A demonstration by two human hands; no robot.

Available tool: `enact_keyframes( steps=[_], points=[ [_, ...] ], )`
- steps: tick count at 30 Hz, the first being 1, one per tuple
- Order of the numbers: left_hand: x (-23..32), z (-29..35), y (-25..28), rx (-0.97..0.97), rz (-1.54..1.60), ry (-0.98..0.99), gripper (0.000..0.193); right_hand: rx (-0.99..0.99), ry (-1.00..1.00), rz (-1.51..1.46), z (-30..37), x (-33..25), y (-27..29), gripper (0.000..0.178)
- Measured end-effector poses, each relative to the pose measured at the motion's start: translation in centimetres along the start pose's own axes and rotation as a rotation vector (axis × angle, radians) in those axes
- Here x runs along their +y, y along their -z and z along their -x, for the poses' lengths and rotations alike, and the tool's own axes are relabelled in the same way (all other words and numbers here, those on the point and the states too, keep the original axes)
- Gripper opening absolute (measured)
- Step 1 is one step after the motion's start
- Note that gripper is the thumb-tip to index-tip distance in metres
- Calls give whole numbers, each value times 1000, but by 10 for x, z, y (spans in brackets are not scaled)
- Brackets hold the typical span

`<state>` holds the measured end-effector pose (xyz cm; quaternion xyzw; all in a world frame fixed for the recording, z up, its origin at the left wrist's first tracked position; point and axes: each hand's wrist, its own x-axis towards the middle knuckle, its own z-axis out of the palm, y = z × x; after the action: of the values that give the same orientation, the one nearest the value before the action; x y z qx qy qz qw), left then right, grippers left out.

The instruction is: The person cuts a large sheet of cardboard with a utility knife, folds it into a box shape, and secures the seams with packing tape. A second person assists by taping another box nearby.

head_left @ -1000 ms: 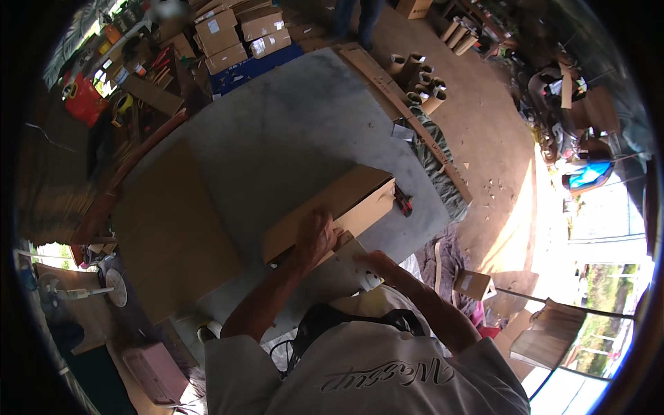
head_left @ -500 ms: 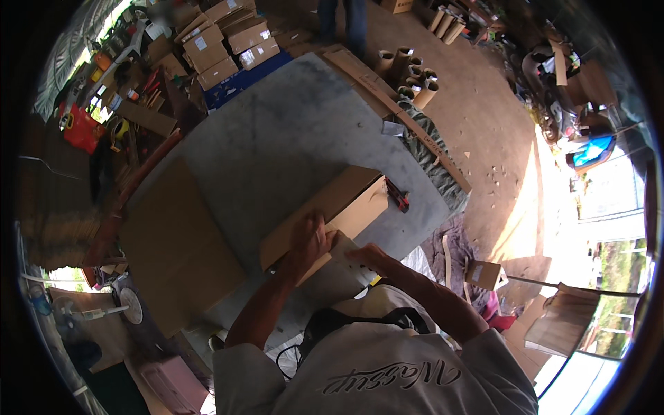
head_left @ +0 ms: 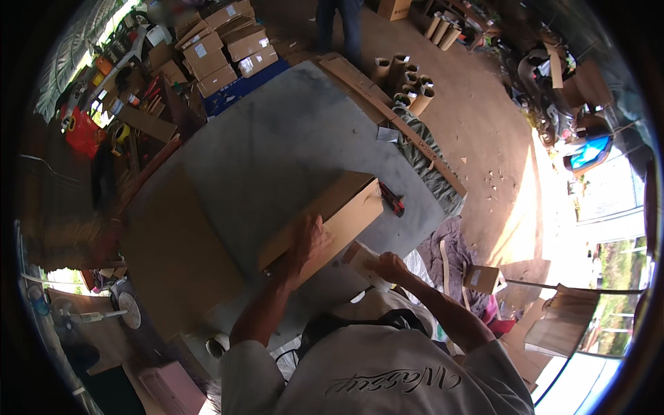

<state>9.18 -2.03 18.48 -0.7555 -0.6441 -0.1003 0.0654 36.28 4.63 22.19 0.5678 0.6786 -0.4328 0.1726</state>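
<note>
A long brown cardboard box point(head_left: 346, 204) lies slantwise on the grey tabletop point(head_left: 277, 117). My left hand point(head_left: 312, 242) is on the near part of the box, its bent fingers gripping over the upper edge. Just right of the box's near side, my right hand point(head_left: 389, 267) is closed around a pale, block-like thing point(head_left: 364, 261) with a brownish end; its exact kind does not show. That thing is a little apart from the box. Beside the box's far right end lies a small red and black hand tool point(head_left: 394, 200).
A large flat cardboard sheet point(head_left: 176, 256) covers the table's left side. Stacked cardboard boxes point(head_left: 207, 55) stand beyond the far left edge. Cardboard tubes point(head_left: 408, 79) stand on the floor past the far right edge, and a person's legs point(head_left: 339, 28) show at the back.
My right hand has drawn the pale thing away from the box, rightward and slightly down. My left hand stays on the box, and the box has hardly moved.
</note>
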Motion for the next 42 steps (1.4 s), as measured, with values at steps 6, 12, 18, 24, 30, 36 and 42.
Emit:
enact_keyframes(
  steps=[6,12,18,24,30,36,42],
  points=[
    [10,-44,16,-83,666,427,60,227,474,-399,51,15,48,53],
    [62,-65,89,14,2093,590,52,240,721,-322,64,0,80,49],
    [76,-85,86,-179,1794,693,18,200,718,-266,41,13,94,46],
    [63,-107,63,-3,1509,749,15,34,493,-325,28,-15,112,43],
    [-3,-132,2,265,1416,765,14,-73,482,-406,3,-29,120,43],
    [-38,-152,3,136,924,701,20,-104,270,-467,-23,-33,119,51],
    [-32,-128,-72,205,875,560,23,-121,223,-435,-34,-30,109,53]
  ],
)
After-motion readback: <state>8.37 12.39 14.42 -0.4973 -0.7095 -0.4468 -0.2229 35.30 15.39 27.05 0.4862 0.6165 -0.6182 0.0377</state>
